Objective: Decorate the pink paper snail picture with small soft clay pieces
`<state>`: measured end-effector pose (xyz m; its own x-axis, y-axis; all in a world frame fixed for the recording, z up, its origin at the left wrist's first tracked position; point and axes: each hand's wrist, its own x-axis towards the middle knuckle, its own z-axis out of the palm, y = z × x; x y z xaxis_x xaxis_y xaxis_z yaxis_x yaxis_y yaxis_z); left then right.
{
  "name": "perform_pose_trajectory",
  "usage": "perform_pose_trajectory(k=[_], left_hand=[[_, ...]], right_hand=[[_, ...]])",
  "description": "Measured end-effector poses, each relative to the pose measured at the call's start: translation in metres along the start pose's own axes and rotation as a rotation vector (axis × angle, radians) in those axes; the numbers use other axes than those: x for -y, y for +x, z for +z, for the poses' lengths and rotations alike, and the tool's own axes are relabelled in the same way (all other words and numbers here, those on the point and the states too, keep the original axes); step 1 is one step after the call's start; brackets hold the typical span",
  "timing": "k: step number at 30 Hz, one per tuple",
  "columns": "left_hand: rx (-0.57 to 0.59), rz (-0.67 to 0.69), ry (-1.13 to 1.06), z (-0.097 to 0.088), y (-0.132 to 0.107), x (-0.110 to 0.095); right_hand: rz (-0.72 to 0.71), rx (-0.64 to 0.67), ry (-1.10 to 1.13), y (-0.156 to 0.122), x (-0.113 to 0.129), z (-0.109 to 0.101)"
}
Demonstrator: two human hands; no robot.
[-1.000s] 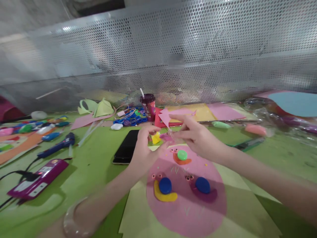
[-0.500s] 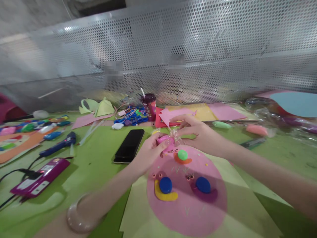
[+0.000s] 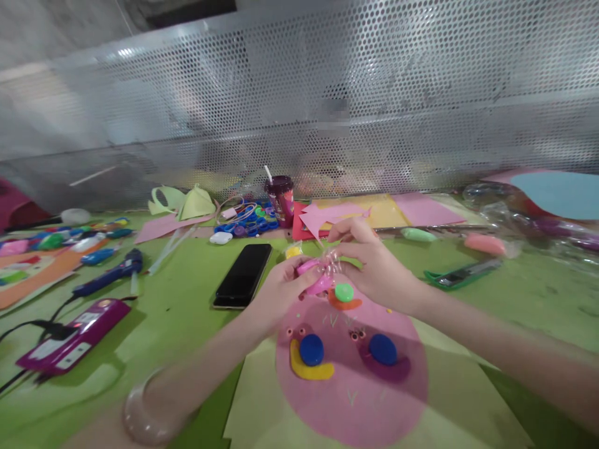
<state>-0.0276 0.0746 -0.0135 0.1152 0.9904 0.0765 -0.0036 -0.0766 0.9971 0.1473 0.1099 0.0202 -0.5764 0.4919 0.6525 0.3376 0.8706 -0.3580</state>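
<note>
My left hand [image 3: 279,288] grips a small pink lump of clay in a clear wrapper [image 3: 316,274]. My right hand [image 3: 374,265] pinches the crinkled wrapper at its top end. Both hands hover over the far edge of a pink paper oval [image 3: 350,386] on a pale green sheet [image 3: 449,399]. Three clay snails sit on the oval: an orange one with a green cap [image 3: 344,294], a yellow one with a blue cap [image 3: 311,352] and a purple one with a blue cap [image 3: 384,353]. A small yellow clay piece [image 3: 294,251] lies just beyond my left hand.
A black phone [image 3: 243,275] lies left of my hands. A purple device with a cable [image 3: 72,336], a blue glue gun [image 3: 110,275], a dark cup with a straw [image 3: 280,199], coloured paper sheets [image 3: 374,215], a green cutter [image 3: 461,275] and clay sticks [image 3: 484,244] lie around. A perforated metal wall [image 3: 327,100] closes the back.
My hands have come together on the pink wrapped clay and shifted slightly nearer. The green cutter at the right has come into full view.
</note>
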Motion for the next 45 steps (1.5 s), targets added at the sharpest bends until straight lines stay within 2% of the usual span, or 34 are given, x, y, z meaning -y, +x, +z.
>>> perform_pose_trajectory(k=[5, 9, 17, 20, 23, 27, 29, 32, 36, 39, 42, 45], left_hand=[[-0.026, -0.031, -0.115, -0.003, 0.002, 0.000], [-0.020, -0.106, -0.216, -0.002, 0.001, -0.003], [0.029, -0.151, -0.314, 0.007, -0.003, -0.005], [0.007, -0.139, -0.322, 0.008, -0.002, -0.007], [-0.023, -0.138, -0.319, 0.005, 0.000, -0.008], [-0.077, -0.132, -0.295, 0.000, 0.004, -0.004], [-0.100, -0.117, -0.264, -0.003, 0.007, -0.001], [-0.123, -0.082, -0.184, -0.007, 0.013, 0.006], [-0.186, 0.018, -0.050, -0.015, 0.025, 0.018], [-0.173, 0.068, 0.027, -0.016, 0.035, 0.026], [-0.129, 0.078, 0.067, -0.011, 0.044, 0.032], [-0.112, 0.123, 0.104, -0.006, 0.050, 0.032]], right_hand=[[-0.023, 0.036, 0.010, 0.004, 0.002, -0.008], [-0.009, 0.073, 0.019, 0.004, 0.004, -0.010], [0.084, -0.032, 0.021, -0.006, 0.010, 0.006], [0.103, -0.100, 0.042, -0.008, 0.013, 0.009], [0.155, -0.215, 0.081, -0.005, 0.005, 0.005], [0.320, -0.448, 0.176, 0.009, -0.019, -0.022], [0.398, -0.488, 0.235, 0.017, -0.026, -0.040], [0.465, -0.411, 0.293, 0.024, -0.022, -0.057], [0.514, -0.134, 0.363, 0.013, -0.008, -0.059], [0.579, 0.044, 0.411, -0.007, -0.003, -0.056], [0.696, 0.104, 0.432, -0.028, 0.000, -0.055], [0.760, 0.107, 0.432, -0.047, 0.002, -0.053]])
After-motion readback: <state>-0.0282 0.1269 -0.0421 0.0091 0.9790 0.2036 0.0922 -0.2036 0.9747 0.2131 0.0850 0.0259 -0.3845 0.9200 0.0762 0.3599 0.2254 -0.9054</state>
